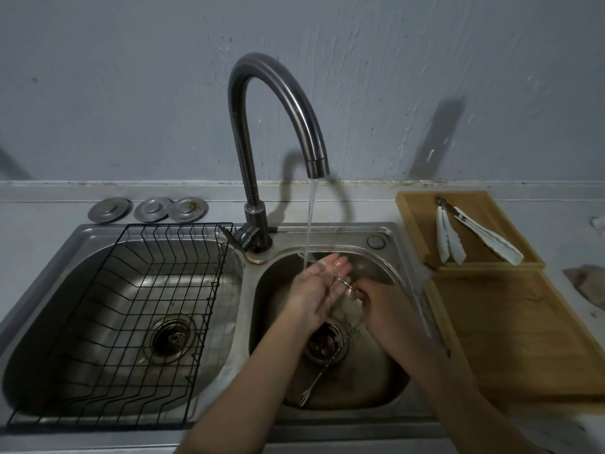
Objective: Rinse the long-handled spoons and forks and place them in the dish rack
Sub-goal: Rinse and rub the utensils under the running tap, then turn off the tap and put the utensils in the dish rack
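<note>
Fork: your fork (316, 381) is thin, long and shiny metal. It has small prongs at the near end. It lies in the right sink (393, 385), its handle running up past the drain (325, 344) toward your hands.
How it will handle: I think it is light and stiff. It is wet, so it may slip. Pinch it at the middle of the handle, not at the sharp prongs.
Left hand: your left hand (316, 288) is open and flat, palm up, under the water (309, 224). Its grip is released.
Right hand: your right hand (381, 304) is curled, fingers close to the left palm. Something thin and shiny sits between the hands, but it is too blurry to name. You cannot tell if this grip holds it.
Tap: the tap (278, 103) is running into the right sink.
Rack: the black wire rack (137, 316) sits in the left sink (49, 283). No spoons or forks show in it.
Risk: a wet fork could slide down to the drain.
</note>
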A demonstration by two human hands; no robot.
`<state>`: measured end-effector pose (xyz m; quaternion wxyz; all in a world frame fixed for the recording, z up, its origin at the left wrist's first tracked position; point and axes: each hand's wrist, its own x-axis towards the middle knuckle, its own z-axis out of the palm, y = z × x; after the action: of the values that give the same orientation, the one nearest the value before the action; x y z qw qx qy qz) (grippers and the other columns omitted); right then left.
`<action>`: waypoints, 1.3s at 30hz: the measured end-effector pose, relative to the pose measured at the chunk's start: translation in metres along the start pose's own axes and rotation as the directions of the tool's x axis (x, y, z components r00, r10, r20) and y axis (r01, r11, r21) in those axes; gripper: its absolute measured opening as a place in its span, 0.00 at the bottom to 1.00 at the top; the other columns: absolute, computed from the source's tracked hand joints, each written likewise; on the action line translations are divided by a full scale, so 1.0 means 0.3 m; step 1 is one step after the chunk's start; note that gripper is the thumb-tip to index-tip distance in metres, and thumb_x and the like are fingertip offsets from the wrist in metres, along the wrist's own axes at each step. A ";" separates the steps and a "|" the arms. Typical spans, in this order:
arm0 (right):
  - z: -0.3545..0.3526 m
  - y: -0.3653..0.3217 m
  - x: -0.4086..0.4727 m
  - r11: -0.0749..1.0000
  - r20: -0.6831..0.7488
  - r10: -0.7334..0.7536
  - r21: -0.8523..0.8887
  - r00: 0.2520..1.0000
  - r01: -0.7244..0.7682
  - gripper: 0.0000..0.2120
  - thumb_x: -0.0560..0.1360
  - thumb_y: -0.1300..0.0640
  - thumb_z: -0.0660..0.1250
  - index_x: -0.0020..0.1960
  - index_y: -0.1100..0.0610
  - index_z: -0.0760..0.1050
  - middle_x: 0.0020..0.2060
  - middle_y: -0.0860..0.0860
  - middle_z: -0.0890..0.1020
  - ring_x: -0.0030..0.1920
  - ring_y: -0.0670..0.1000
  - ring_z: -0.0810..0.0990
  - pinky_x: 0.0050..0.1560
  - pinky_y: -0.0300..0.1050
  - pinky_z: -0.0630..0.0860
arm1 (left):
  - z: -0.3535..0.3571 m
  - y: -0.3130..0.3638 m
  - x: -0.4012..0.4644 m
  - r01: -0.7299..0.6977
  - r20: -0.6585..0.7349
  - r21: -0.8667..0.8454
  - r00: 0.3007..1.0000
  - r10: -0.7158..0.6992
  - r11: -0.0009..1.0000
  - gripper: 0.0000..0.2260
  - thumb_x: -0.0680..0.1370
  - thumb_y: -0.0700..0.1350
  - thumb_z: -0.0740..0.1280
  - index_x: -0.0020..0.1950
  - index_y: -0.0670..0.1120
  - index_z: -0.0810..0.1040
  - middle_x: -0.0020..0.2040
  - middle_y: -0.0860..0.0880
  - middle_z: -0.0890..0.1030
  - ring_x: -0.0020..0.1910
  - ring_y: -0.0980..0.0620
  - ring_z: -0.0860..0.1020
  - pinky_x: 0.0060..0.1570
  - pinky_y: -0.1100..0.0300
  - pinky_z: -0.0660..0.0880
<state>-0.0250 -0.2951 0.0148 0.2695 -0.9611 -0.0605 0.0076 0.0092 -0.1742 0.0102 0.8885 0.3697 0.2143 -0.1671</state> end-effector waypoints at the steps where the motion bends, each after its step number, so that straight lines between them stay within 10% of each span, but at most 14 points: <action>1: 0.005 0.003 -0.005 1.000 0.006 -0.008 0.001 1.000 0.008 0.07 0.77 0.57 0.60 0.48 0.52 0.77 0.38 0.51 0.82 0.40 0.53 0.80 0.39 0.44 0.72 | -0.022 0.018 0.006 -0.017 -0.009 -0.002 1.000 0.017 1.000 0.12 0.81 0.36 0.54 0.59 0.39 0.74 0.49 0.46 0.84 0.47 0.52 0.83 0.46 0.60 0.80; 5: 0.041 -0.002 -0.009 0.997 0.015 -0.039 0.068 0.999 0.038 0.08 0.78 0.57 0.59 0.50 0.53 0.77 0.36 0.49 0.81 0.34 0.47 0.77 0.36 0.42 0.72 | -0.078 0.072 0.028 -0.091 -0.041 -0.064 0.995 0.089 0.994 0.11 0.81 0.41 0.55 0.51 0.40 0.76 0.35 0.46 0.86 0.36 0.52 0.85 0.39 0.58 0.82; 14: 0.061 0.026 -0.018 0.995 0.179 -0.044 0.097 0.983 0.027 0.04 0.77 0.64 0.59 0.48 0.57 0.72 0.36 0.50 0.78 0.37 0.48 0.78 0.44 0.44 0.78 | -0.077 0.083 -0.014 -0.242 0.163 0.483 0.969 0.185 0.842 0.10 0.80 0.42 0.58 0.51 0.43 0.79 0.43 0.48 0.84 0.38 0.55 0.84 0.40 0.62 0.80; 22: 0.143 -0.088 0.089 0.897 0.126 -0.118 0.440 0.985 0.051 0.11 0.78 0.61 0.59 0.40 0.50 0.72 0.39 0.50 0.83 0.41 0.44 0.82 0.44 0.40 0.78 | -0.085 0.220 -0.078 -0.435 0.182 0.507 0.898 0.401 0.744 0.14 0.81 0.46 0.54 0.50 0.42 0.77 0.44 0.43 0.82 0.39 0.52 0.82 0.40 0.61 0.78; 28: 0.171 -0.138 0.127 0.742 0.044 -0.102 0.669 0.994 0.047 0.02 0.76 0.60 0.63 0.46 0.56 0.74 0.40 0.55 0.84 0.42 0.53 0.83 0.46 0.54 0.82 | -0.289 0.289 -0.042 -0.222 -0.156 0.890 0.674 0.722 0.399 0.09 0.77 0.43 0.64 0.53 0.40 0.68 0.44 0.45 0.75 0.44 0.46 0.75 0.38 0.63 0.72; 32: 0.170 -0.145 0.137 0.721 0.012 -0.101 0.690 0.995 0.065 0.06 0.76 0.61 0.63 0.44 0.52 0.75 0.40 0.54 0.84 0.43 0.51 0.84 0.46 0.53 0.82 | -0.338 0.324 0.048 -0.121 -0.047 0.976 0.690 0.722 0.179 0.24 0.76 0.44 0.66 0.66 0.34 0.62 0.64 0.37 0.69 0.62 0.41 0.71 0.61 0.54 0.69; 39: 0.146 -0.139 0.164 0.734 -0.052 -0.078 0.672 0.996 0.093 0.07 0.76 0.62 0.64 0.45 0.51 0.76 0.39 0.53 0.84 0.41 0.49 0.84 0.44 0.50 0.83 | -0.325 0.326 0.162 -0.009 0.018 1.000 0.623 0.782 -0.016 0.12 0.78 0.42 0.61 0.55 0.34 0.67 0.54 0.36 0.72 0.53 0.39 0.72 0.52 0.48 0.70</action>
<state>0.0172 -0.2311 -0.0001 0.5994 -0.7948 -0.0947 0.0066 0.0701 -0.0443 -0.0190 0.3134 0.9208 0.1810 0.1456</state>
